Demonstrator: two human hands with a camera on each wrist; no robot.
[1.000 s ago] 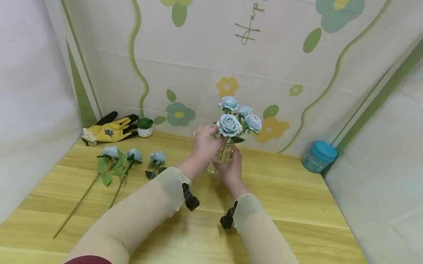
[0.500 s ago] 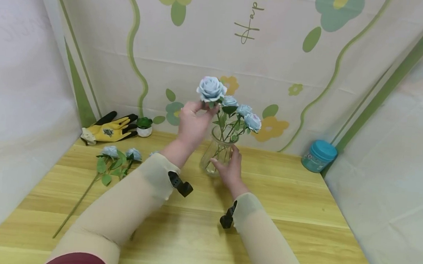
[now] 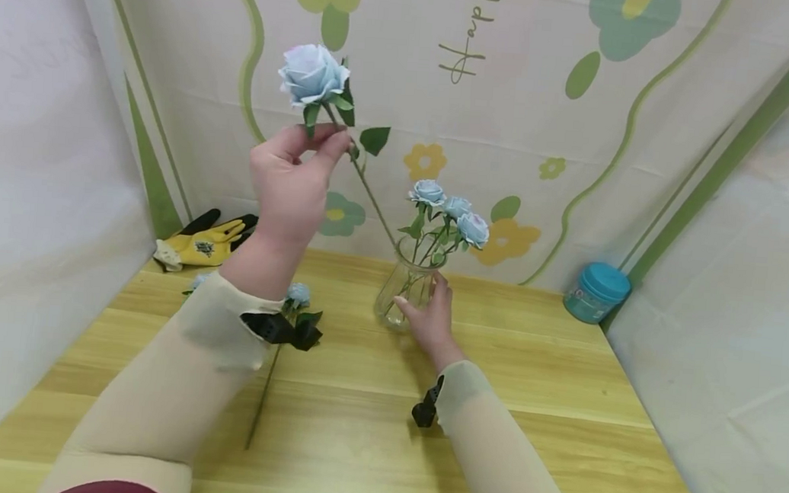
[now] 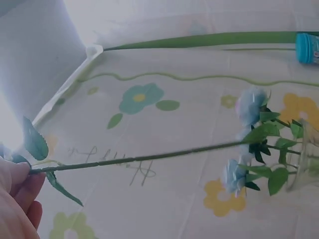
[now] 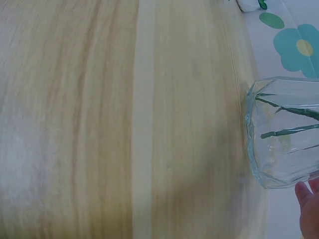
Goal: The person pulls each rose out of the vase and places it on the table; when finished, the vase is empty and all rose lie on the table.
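Note:
High on the left, my left hand (image 3: 292,182) pinches the stem of a pale blue artificial rose (image 3: 312,76) just below its bloom. The stem (image 4: 144,158) slants down to the right, its lower end near the vase's mouth; whether it is inside I cannot tell. The clear glass vase (image 3: 387,301) stands upright at the table's back, holding several stems with pale blue roses (image 3: 457,208). My right hand (image 3: 432,322) grips the vase's lower right side between thumb and fingers. In the right wrist view, stem ends (image 5: 289,132) show through the glass.
More blue roses lie on the wooden table (image 3: 527,416): one rose (image 3: 299,294) beside the left forearm, another rose (image 3: 200,282) mostly hidden behind it. A yellow-black glove (image 3: 205,245) lies back left. A turquoise tub (image 3: 596,293) stands back right against the printed cloth (image 3: 380,62).
My left hand has lifted a rose up and left, drawing its stem out from among the others above the vase. The right hand has stayed at the vase.

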